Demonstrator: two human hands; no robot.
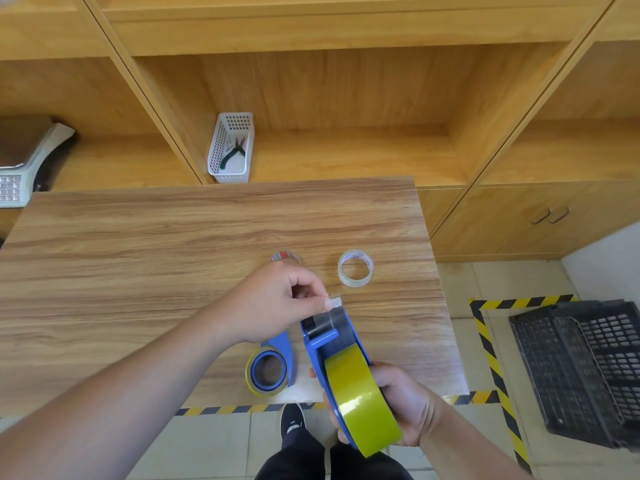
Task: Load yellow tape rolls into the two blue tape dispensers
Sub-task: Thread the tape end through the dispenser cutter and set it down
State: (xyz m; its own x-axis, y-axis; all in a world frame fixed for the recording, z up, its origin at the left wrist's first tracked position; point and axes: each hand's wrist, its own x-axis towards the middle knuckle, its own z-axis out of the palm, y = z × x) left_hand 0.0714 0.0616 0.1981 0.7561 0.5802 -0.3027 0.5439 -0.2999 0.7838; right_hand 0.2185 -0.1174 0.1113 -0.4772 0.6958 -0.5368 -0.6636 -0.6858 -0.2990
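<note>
A: Where was the tape end from your left hand (277, 299)?

B: Pinched in its fingertips, just past the nose of the dispenser (329, 344), whose long axis pointed away from you. Your right hand (401, 403) wrapped the dispenser and its yellow roll (360, 396).

A: The other 1?

B: The second dispenser (272, 367) lay on the table (138, 254), seemingly loaded.

Blue dispenser (337, 344) held off the tabletop, nose away, yellow roll (362, 398) seated, tape end (334, 301) pulled past nose; second blue dispenser (277, 358) flat near front edge, thin yellow roll (250, 375) fitted
</note>
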